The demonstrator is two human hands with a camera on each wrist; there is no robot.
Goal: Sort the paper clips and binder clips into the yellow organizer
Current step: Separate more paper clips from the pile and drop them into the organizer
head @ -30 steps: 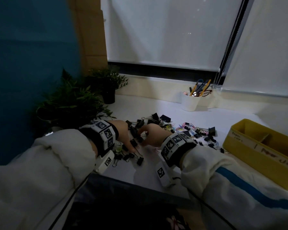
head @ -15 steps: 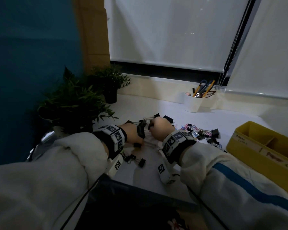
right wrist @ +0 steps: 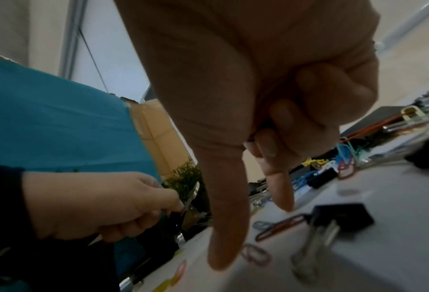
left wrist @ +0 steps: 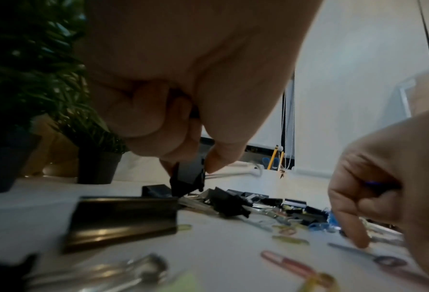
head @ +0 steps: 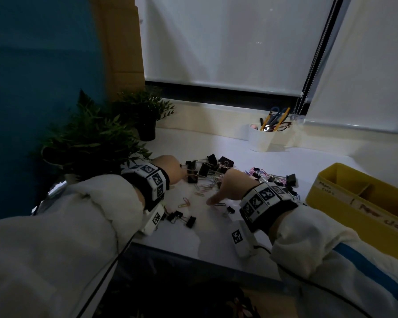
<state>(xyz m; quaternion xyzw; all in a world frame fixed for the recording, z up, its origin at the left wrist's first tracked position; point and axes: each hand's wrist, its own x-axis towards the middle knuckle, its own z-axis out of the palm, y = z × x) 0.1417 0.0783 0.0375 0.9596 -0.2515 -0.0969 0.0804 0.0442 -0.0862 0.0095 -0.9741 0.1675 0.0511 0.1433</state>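
Black binder clips (head: 213,166) and coloured paper clips (head: 202,189) lie heaped on the white table. My left hand (head: 184,172) pinches one black binder clip (left wrist: 187,177) just above the heap's left end. My right hand (head: 213,200) is lower and nearer. Its thumb and forefinger point down at the table beside a loose paper clip (right wrist: 278,227) and a small binder clip (right wrist: 340,215). Its other fingers curl round something blue (left wrist: 373,183), apparently a paper clip. The yellow organizer (head: 354,210), with divided compartments, stands at the right.
Two potted plants (head: 90,143) (head: 145,115) crowd the left side. A white cup (head: 262,138) of scissors and pencils stands at the back by the window blind. More binder clips (head: 184,220) lie near my left wrist, close to the table's front edge (head: 193,251).
The hands, close together over the heap before, have parted. The left now grips one binder clip; the right has come down toward me, thumb and forefinger stretched to the table.
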